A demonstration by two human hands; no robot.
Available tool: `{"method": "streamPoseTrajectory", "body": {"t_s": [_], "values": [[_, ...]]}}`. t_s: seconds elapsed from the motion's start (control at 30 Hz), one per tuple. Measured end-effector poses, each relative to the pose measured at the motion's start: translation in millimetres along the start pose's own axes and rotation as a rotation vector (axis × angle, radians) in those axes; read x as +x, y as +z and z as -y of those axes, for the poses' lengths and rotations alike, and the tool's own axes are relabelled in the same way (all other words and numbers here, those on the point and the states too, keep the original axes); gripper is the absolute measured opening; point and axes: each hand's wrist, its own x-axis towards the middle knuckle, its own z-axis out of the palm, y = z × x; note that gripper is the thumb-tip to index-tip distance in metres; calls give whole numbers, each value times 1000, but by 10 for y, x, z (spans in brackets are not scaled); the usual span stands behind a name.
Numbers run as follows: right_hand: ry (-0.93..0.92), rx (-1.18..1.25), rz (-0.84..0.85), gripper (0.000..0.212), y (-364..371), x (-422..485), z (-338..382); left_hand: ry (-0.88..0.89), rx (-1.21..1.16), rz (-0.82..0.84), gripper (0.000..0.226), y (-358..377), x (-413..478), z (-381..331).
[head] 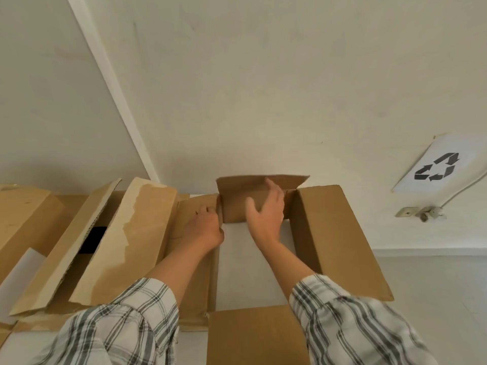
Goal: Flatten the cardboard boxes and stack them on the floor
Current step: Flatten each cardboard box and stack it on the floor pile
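A brown cardboard box [340, 243] stands open in front of me, both ends open, so the pale floor shows through it. Its far flap [245, 188] stands upright against the wall. My left hand [204, 227] grips the box's far left corner edge, fingers curled around the cardboard. My right hand [266, 214] is inside the box with fingers spread, its palm against the far flap. The near flap [253, 335] lies flat toward me.
More cardboard boxes [110, 241] with torn, raised flaps sit close on the left, one [26, 219] at the far left. A white wall is right behind. On it are a recycling sign [437, 164] and a socket with a cable [421, 213]. Pale floor [434, 280] lies to the right.
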Motion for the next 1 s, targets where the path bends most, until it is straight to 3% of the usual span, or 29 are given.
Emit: {"method": "streamPoseTrajectory", "body": {"t_s": [0.1, 0.23, 0.33, 0.57, 0.77, 1.0], "values": [[-234, -678, 243, 83, 12, 280, -77, 16, 35, 19, 25, -51, 77, 18], [-226, -1077, 560, 92, 11, 591, -220, 42, 28, 23, 9, -79, 171, 85], [-152, -1086, 656, 99, -3, 685, -318, 47, -15, 4, 10, -31, 235, 138], [-132, -1116, 700, 106, 9, 709, -380, 34, -117, -11, 9, 81, 292, 194], [-146, -1137, 619, 94, -135, 397, -371, 55, -160, 34, 55, 151, 85, 249], [-231, -1072, 651, 81, -182, -410, -43, -136, -419, 84, 48, 239, -220, 624]]}}
